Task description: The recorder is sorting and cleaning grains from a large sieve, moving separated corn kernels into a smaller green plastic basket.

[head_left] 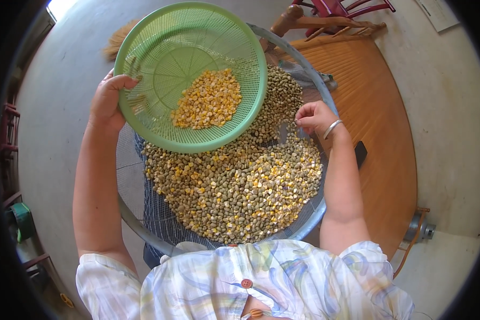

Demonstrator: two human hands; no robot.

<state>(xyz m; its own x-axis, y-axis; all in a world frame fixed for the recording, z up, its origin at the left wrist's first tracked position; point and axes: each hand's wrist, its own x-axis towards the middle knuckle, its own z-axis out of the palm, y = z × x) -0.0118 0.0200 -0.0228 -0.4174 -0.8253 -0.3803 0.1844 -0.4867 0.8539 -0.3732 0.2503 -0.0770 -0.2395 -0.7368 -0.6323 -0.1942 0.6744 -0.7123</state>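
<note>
My left hand (pixel 108 102) grips the left rim of a round green plastic colander (pixel 165 50), thumb over the edge and fingers seen through the mesh beneath. The colander tilts above the far left of a big round mesh sieve (pixel 136 184). A heap of yellow corn kernels (pixel 210 101) lies in its lower right part. Greenish-brown beans (pixel 208 184), mixed with yellow and white kernels, spread over the sieve. Just above the beans at the right, my right hand (pixel 316 118) is closed in a pinch, a bracelet on its wrist; anything between its fingertips is too small to name.
The sieve's grey-blue rim (pixel 312 224) runs close to my body. A wooden slatted lounger (pixel 378 117) stands to the right, with a dark phone (pixel 360 153) on its near edge. A straw broom (pixel 120 40) lies behind the colander. Red chair legs (pixel 352 8) show at the far right.
</note>
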